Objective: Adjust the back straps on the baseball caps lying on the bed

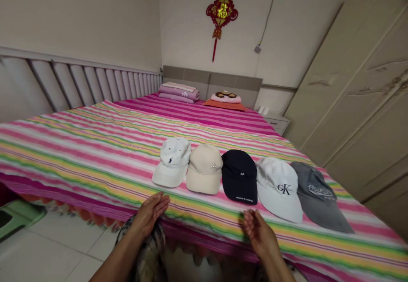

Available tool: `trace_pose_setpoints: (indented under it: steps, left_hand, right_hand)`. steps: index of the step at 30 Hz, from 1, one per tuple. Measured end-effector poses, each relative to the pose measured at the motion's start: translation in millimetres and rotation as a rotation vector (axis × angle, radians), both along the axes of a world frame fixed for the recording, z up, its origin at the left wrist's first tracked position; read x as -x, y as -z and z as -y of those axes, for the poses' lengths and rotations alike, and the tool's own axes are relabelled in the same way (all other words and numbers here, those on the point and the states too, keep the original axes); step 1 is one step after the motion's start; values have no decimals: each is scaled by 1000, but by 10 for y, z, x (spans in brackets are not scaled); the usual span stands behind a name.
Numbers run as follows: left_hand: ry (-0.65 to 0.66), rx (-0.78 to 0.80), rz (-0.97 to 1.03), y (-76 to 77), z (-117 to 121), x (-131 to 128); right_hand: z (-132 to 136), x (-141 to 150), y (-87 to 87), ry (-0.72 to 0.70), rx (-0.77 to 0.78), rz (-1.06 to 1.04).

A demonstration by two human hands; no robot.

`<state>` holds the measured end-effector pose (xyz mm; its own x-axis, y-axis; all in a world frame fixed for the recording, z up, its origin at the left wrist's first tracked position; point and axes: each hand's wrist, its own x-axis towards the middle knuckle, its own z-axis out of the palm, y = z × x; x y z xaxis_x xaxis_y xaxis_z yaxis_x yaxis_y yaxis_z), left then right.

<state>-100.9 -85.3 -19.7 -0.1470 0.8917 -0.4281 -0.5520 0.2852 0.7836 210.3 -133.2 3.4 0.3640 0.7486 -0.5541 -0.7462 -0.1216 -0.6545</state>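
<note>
Several baseball caps lie in a row on a striped bedsheet (95,146), brims toward me. From the left come a white cap with a small dark logo (174,159), a beige cap (204,167), a black cap (239,173), a white cap with "CK" lettering (279,188) and a grey cap (320,197). My left hand (151,212) hovers near the bed's front edge, below the first white cap, its fingers extended and holding nothing. Just below the black cap's brim is my right hand (259,233), empty, with fingers loosely apart. Neither hand appears to touch a cap.
Folded purple bedding (179,93) and a pink pillow on orange cloth (225,103) rest by the headboard (216,80). A white railing (95,82) runs along the left. On the right stand a nightstand (277,122) and a wardrobe (344,82). A green stool (24,214) is at lower left.
</note>
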Motion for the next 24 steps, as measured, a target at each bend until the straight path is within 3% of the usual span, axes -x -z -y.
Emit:
trace_pose_setpoints:
  steps: [4, 11, 24]
  left_hand:
    - [15, 4, 53, -53, -128, -43]
    - [-6, 63, 56, -140, -298, -151]
    - [-47, 49, -34, -62, -324, -194]
  right_hand:
    - [-85, -171, -51, -53, 29, -27]
    - [-334, -85, -41, -136, 7, -72]
    - [-214, -181, 47, -146, -20, -19]
